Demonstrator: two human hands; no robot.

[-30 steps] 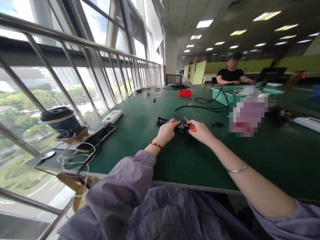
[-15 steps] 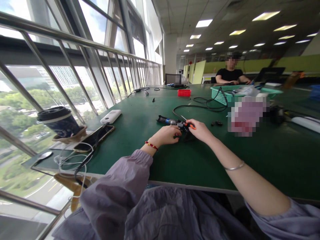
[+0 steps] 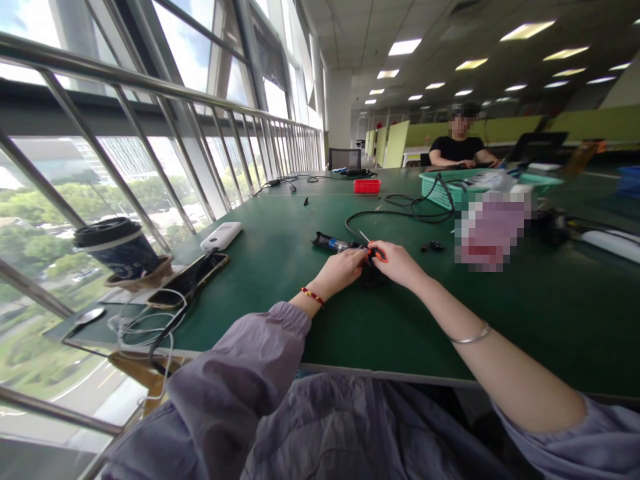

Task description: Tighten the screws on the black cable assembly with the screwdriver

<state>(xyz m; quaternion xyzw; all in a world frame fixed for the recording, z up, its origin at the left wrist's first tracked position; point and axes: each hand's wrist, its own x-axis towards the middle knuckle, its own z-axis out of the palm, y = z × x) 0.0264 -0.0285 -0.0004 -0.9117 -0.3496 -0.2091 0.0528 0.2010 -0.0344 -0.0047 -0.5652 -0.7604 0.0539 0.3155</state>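
On the green table point(image 3: 270, 267) lies a black tube-shaped device point(image 3: 327, 241) with a blue band; its near end is covered by my hands. My left hand point(image 3: 345, 267), with a red beaded bracelet at the wrist, is closed over that near end. Close beside it my right hand point(image 3: 397, 263) grips a screwdriver point(image 3: 379, 255) with an orange and black handle. The thin metal shaft points up and away to the left. Both hands' fingertips nearly meet, so what lies between them is hidden. A black cable point(image 3: 385, 212) curves away behind them.
Small black parts point(image 3: 434, 247) lie to the right. A green basket point(image 3: 437, 191), a red bin point(image 3: 367, 187) and a blurred pinkish package point(image 3: 493, 227) stand farther back. At left are a white power bank point(image 3: 221, 236), a phone point(image 3: 175, 297) and a tilted cup point(image 3: 117, 250). A person point(image 3: 457, 147) sits opposite.
My left hand has shifted slightly right and up, closing over the device beside my right hand. My right hand still holds the screwdriver, nearly in place.
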